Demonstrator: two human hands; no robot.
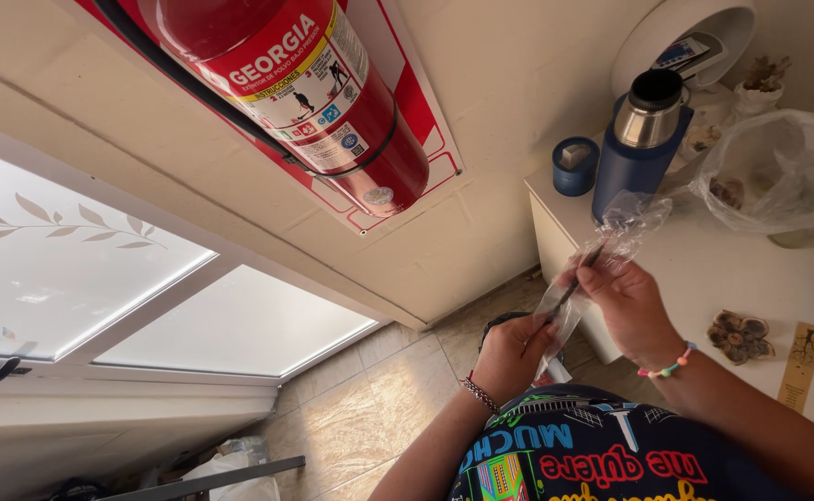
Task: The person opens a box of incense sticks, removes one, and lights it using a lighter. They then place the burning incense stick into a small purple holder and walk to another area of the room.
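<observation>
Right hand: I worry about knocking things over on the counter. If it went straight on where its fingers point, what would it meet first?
Probably the blue thermos; the right hand points up along the clear plastic sleeve toward it, though depth is unclear.

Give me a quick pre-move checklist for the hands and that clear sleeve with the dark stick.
1. Left hand grips the lower end of the clear plastic sleeve: ok.
2. Right hand pinches the thin dark stick: ok.
3. Stick fully inside sleeve: cannot tell.
4. Sleeve's top end open and free: cannot tell, it is crumpled.
5. Blue flask upright on the white counter, apart from hands: ok.
6. Clear bag on counter, not touching hands: ok.
</observation>
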